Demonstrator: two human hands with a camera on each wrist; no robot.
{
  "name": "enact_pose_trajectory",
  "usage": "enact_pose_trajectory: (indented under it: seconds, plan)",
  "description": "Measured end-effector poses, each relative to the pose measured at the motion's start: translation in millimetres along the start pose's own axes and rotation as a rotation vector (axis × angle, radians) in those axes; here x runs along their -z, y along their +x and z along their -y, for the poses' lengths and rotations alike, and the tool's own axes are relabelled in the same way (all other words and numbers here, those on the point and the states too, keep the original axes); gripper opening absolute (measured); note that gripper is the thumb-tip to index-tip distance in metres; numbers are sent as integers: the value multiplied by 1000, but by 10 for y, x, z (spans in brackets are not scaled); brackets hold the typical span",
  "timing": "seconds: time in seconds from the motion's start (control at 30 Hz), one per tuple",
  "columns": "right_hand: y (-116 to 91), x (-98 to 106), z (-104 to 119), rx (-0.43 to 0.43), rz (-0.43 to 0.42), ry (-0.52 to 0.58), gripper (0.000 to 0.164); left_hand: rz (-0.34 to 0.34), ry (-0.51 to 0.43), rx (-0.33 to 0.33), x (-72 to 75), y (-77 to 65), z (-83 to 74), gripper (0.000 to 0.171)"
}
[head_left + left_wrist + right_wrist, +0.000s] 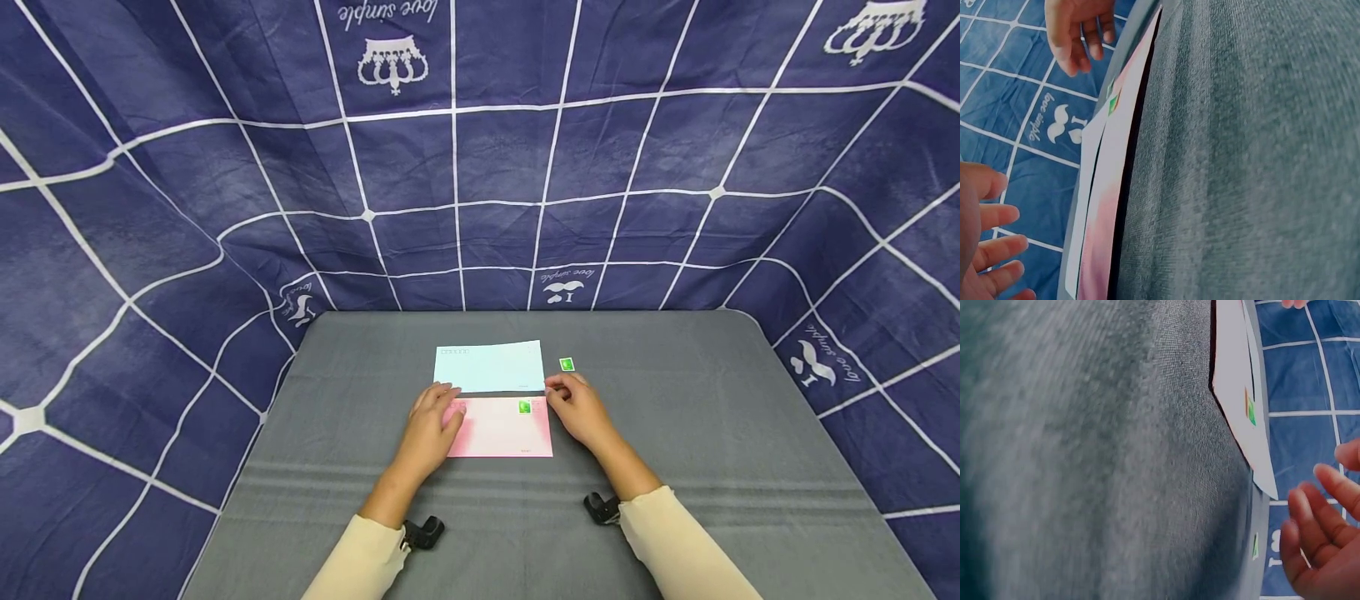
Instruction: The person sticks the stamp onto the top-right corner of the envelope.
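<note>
A pink envelope [498,435] lies flat on the grey table, a green stamp [524,407] at its upper right corner. Just beyond it is a light blue envelope [489,367] with small printed boxes at its upper left. My left hand [429,429] overlaps the pink envelope's left end; the left wrist view shows its fingers spread and relaxed, holding nothing. By the right ends of both envelopes is my right hand [581,410], fingers loosely bent and nothing between them in the right wrist view. A loose green stamp [567,364] lies on the table just beyond that hand.
The grey table [360,367] has rounded far corners. Dark blue cloth [502,158] with white grid lines hangs behind it and at both sides. Black wrist mounts [425,533] stick out from the sleeves just above the table.
</note>
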State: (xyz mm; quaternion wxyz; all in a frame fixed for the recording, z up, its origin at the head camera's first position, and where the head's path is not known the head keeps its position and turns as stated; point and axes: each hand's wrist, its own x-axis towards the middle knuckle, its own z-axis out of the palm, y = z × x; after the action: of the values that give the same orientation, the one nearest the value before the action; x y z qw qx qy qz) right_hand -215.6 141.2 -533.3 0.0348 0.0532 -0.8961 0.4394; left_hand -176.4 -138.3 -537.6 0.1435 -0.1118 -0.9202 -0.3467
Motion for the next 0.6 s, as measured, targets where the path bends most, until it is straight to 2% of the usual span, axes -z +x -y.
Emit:
enact_pose_trajectory:
  seconds: [0.2,0.37,0.6]
  plan:
    - [-56,82,-23,75,-44,-106,30,-8,-8,-11,33,31,38,38]
    - [-73,156,-75,116,-58,-180,41,1,28,2,52,60,71,47]
    - [-30,254,-133,99,-40,-248,58,20,65,26,71,127,117,59]
